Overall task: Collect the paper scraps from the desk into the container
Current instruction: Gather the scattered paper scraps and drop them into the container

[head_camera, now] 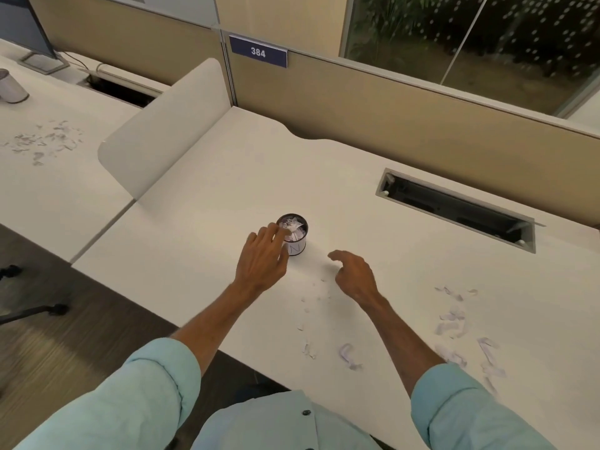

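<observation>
A small round container (297, 246) with a dark rim stands mid-desk, stuffed with white paper scraps. My left hand (264, 258) reaches over its near left rim, fingertips touching the scraps (292, 227) at the top. My right hand (354, 274) hovers just right of the container, fingers loosely curled with nothing seen in them. Loose paper scraps (453, 323) lie scattered at the right of the desk, with a curled strip (347, 354) and small bits (306, 347) nearer the front edge.
An open cable tray (454, 211) is cut into the white desk (227, 177) at the back right. A beige partition (389, 115) bounds the far side. A curved divider (162, 131) separates the neighbouring desk, which holds more scraps (45, 141) and another cup (11, 87).
</observation>
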